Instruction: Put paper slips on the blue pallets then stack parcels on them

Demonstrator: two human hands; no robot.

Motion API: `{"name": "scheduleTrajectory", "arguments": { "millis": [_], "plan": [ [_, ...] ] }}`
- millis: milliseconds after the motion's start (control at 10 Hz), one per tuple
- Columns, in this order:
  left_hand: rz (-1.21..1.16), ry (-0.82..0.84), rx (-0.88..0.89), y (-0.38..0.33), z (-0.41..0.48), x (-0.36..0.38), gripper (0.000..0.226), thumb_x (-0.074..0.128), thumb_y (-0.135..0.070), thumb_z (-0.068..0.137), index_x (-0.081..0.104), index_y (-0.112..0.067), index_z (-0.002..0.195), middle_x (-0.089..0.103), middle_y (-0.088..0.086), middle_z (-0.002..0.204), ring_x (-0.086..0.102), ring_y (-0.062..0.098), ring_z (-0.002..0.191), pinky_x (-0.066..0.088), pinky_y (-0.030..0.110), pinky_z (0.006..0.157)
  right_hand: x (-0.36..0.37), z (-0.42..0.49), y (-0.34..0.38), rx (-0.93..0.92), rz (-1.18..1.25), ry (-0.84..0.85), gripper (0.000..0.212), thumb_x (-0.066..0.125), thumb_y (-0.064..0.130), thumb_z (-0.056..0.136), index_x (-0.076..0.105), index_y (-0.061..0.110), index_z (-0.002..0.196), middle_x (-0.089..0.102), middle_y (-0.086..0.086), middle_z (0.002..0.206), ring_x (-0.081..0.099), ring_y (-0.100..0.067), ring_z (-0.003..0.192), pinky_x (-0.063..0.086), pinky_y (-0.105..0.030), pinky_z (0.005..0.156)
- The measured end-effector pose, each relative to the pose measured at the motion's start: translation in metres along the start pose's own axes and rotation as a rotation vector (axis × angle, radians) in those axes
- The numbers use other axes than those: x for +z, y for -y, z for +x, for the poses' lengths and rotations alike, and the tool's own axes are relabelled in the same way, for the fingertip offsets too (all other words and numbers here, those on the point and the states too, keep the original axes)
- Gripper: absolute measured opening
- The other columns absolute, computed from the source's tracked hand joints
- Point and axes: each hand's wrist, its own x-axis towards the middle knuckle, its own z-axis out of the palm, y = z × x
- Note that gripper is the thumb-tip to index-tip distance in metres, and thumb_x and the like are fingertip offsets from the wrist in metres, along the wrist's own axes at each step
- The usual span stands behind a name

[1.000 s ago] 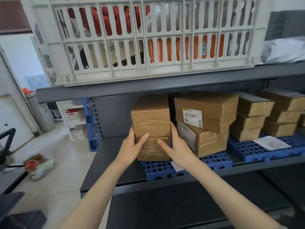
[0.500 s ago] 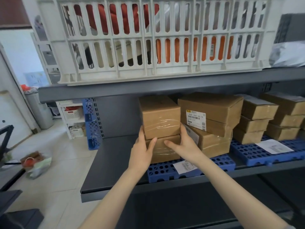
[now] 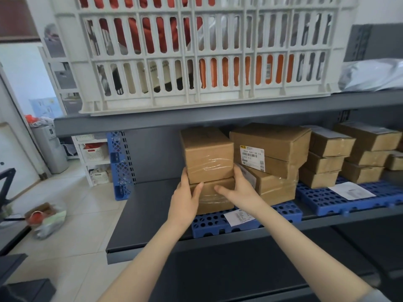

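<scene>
On the grey shelf a blue pallet (image 3: 287,211) carries a paper slip (image 3: 238,217) at its front edge and two stacks of brown parcels. The left stack is two taped boxes: the upper parcel (image 3: 208,154) on the lower parcel (image 3: 214,196). My left hand (image 3: 185,200) presses the stack's left side and my right hand (image 3: 239,190) its right side, thumbs across the lower parcel's front. Next to it sits a labelled parcel (image 3: 270,147) on another box. Further right, a second blue pallet (image 3: 322,201) holds a slip (image 3: 351,190) and several smaller parcels (image 3: 327,156).
A white slatted crate (image 3: 196,62) fills the shelf above, close over the parcels. A grey poly bag (image 3: 373,75) lies at the upper right. Bare dark shelf (image 3: 148,212) lies left of the pallet. A spare blue pallet (image 3: 120,164) leans behind it. Bags lie on the tiled floor (image 3: 45,216).
Both hands have pushed the two-box stack further back on the pallet, uncovering more of the slip. The camera has come closer to the shelf.
</scene>
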Motion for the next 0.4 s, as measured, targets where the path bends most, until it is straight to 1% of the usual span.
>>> {"name": "scheduleTrajectory", "arguments": {
  "millis": [100,200,300,400],
  "plan": [
    [-0.021,-0.013,0.011,-0.002,-0.007,0.002,0.064,0.046,-0.036,0.096,0.013,-0.026,0.149,0.054,0.002,0.133,0.055,0.017,0.116,0.046,0.036,0.100,0.001,-0.008,0.000,-0.008,-0.005,-0.015,0.082,0.067,0.028,0.086,0.016,0.018,0.149,0.046,0.006,0.137,0.044,-0.012,0.127,0.036,-0.025,0.101],
    [-0.022,0.014,-0.016,-0.006,-0.009,-0.001,0.064,0.046,-0.035,0.096,0.011,-0.025,0.150,0.051,0.002,0.137,0.053,0.018,0.119,0.044,0.032,0.099,0.000,-0.010,0.001,0.000,-0.023,-0.003,0.081,0.067,0.027,0.086,0.016,0.017,0.149,0.046,0.005,0.136,0.044,-0.012,0.125,0.035,-0.023,0.098],
    [-0.028,0.071,-0.027,-0.003,-0.007,-0.006,0.066,0.046,-0.038,0.095,0.010,-0.026,0.150,0.046,0.003,0.142,0.050,0.019,0.123,0.042,0.036,0.103,-0.003,-0.010,0.005,0.018,-0.020,0.006,0.084,0.068,0.029,0.086,0.016,0.016,0.150,0.043,0.003,0.143,0.043,-0.015,0.130,0.037,-0.030,0.107],
    [-0.003,0.051,-0.036,-0.003,-0.009,-0.016,0.068,0.048,-0.040,0.095,0.011,-0.025,0.150,0.040,0.004,0.148,0.045,0.020,0.129,0.041,0.036,0.105,-0.008,-0.010,0.004,-0.017,-0.018,-0.001,0.082,0.067,0.026,0.086,0.016,0.014,0.150,0.041,0.000,0.145,0.040,-0.017,0.134,0.035,-0.036,0.112]
  ]
}}
